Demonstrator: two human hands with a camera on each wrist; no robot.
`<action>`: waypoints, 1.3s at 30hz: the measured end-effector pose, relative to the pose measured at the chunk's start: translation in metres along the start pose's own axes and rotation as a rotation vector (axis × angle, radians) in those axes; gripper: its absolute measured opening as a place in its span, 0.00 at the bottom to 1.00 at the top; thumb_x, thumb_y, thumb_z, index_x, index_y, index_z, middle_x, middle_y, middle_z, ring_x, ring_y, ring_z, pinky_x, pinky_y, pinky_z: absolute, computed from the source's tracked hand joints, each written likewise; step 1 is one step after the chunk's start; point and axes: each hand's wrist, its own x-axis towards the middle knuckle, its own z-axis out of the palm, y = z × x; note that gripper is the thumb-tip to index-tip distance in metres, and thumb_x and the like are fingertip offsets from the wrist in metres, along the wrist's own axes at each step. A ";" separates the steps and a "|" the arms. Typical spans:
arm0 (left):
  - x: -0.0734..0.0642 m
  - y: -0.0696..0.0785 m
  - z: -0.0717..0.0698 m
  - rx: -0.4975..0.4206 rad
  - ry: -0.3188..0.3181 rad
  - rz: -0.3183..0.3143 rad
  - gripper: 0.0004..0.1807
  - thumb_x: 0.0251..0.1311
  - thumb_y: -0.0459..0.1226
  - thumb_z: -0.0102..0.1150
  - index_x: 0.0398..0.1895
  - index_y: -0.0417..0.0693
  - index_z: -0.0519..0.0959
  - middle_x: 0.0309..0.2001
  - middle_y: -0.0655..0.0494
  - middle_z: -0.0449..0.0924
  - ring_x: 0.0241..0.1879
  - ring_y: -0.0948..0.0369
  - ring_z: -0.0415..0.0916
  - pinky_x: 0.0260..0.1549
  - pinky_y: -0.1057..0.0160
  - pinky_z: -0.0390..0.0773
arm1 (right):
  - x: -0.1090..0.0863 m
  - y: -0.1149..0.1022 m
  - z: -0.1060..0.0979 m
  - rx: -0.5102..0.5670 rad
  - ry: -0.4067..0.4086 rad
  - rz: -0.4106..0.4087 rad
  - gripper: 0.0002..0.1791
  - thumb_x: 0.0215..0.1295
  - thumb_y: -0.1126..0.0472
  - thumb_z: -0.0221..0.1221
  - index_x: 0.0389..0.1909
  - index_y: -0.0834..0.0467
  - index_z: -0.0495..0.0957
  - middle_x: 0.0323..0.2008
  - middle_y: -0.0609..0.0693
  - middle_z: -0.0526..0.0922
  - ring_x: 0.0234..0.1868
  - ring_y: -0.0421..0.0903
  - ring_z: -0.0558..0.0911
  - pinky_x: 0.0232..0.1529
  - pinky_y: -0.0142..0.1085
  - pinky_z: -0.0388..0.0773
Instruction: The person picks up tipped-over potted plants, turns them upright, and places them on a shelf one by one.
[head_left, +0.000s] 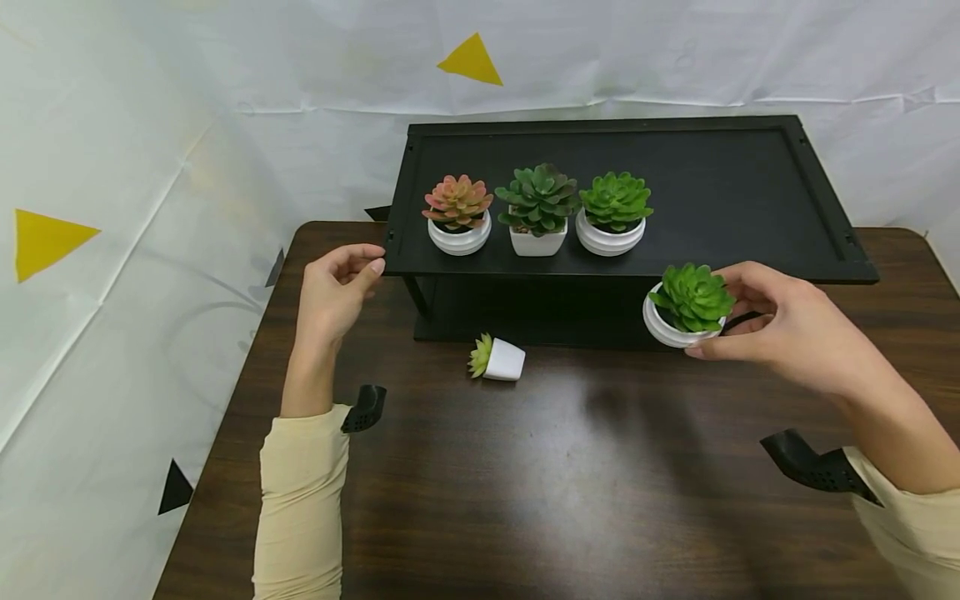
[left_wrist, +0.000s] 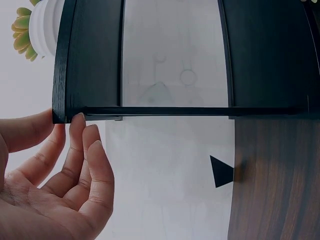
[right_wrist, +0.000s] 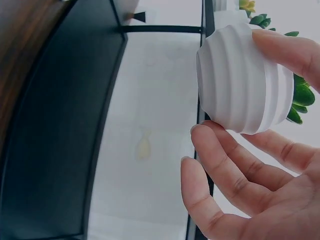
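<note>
In the head view my right hand [head_left: 780, 321] grips a potted succulent [head_left: 693, 300], bright green in a round white pot, at the front edge of the black shelf [head_left: 720, 192]. Thumb and fingers hold the ribbed white pot [right_wrist: 240, 80] from its sides in the right wrist view. My left hand [head_left: 333, 292] pinches the shelf's front left corner, thumb and fingertips at its edge. Along the left half of the shelf top stand a pinkish succulent [head_left: 459, 215], a dark green succulent [head_left: 538, 208] in a square pot, and another bright green succulent [head_left: 615, 212].
A small potted succulent [head_left: 504, 360] lies on its side on the brown wooden table [head_left: 540, 475], just in front of the shelf's lower board [head_left: 517, 321]. White sheeting [head_left: 337, 167] with yellow and black triangles hangs behind and to the left.
</note>
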 end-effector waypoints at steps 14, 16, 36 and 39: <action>0.001 0.000 0.000 0.001 -0.001 0.003 0.13 0.61 0.36 0.56 0.47 0.38 0.77 0.32 0.54 0.74 0.31 0.62 0.73 0.33 0.68 0.74 | 0.014 -0.008 -0.020 -0.086 0.033 0.086 0.35 0.45 0.54 0.71 0.53 0.58 0.67 0.33 0.52 0.78 0.28 0.38 0.77 0.24 0.34 0.69; 0.001 0.000 0.000 -0.001 -0.001 0.007 0.13 0.61 0.36 0.56 0.47 0.38 0.77 0.32 0.53 0.74 0.31 0.62 0.73 0.32 0.68 0.74 | 0.016 -0.008 -0.023 -0.082 0.037 0.089 0.34 0.45 0.54 0.71 0.53 0.58 0.67 0.33 0.50 0.79 0.29 0.37 0.76 0.25 0.33 0.68; 0.001 0.000 0.000 -0.004 0.007 0.010 0.13 0.61 0.36 0.56 0.46 0.38 0.78 0.32 0.55 0.74 0.31 0.63 0.73 0.36 0.61 0.75 | 0.037 -0.004 -0.032 -0.054 0.052 0.095 0.33 0.45 0.54 0.71 0.50 0.61 0.68 0.27 0.45 0.80 0.29 0.37 0.75 0.27 0.29 0.69; 0.001 0.000 0.000 -0.007 0.006 0.008 0.13 0.61 0.36 0.56 0.46 0.38 0.78 0.32 0.54 0.74 0.31 0.63 0.73 0.35 0.63 0.75 | 0.040 -0.004 -0.033 -0.048 0.044 0.108 0.33 0.46 0.54 0.71 0.51 0.61 0.67 0.28 0.46 0.79 0.30 0.37 0.75 0.28 0.29 0.69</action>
